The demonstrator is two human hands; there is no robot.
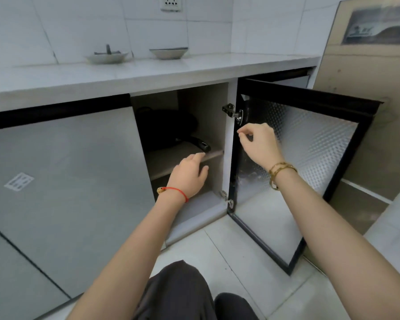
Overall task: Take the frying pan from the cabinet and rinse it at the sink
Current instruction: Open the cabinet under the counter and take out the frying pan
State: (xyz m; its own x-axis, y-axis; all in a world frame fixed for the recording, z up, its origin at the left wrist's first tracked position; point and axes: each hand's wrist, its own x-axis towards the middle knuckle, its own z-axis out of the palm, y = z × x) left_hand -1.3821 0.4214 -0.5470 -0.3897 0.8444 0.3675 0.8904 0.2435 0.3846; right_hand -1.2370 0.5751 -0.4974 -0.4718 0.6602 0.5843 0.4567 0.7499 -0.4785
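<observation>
Left hand (189,176) grip relaxed, empty; right hand (259,144) loosely curled, empty; black frying pan (169,128) shelved.

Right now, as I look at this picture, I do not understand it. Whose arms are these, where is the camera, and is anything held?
There is no machine here. The camera sits on a person's head and looks down, so the two arms are that person's own.

The cabinet door stands open. The left hand reaches toward the shelf inside, fingers straight, holding nothing. The right hand hangs before the door with loosely curled fingers, also empty. On the shelf lies the dark frying pan, its handle pointing outward, not yet touched.

On the counter above stand two shallow bowls.
</observation>
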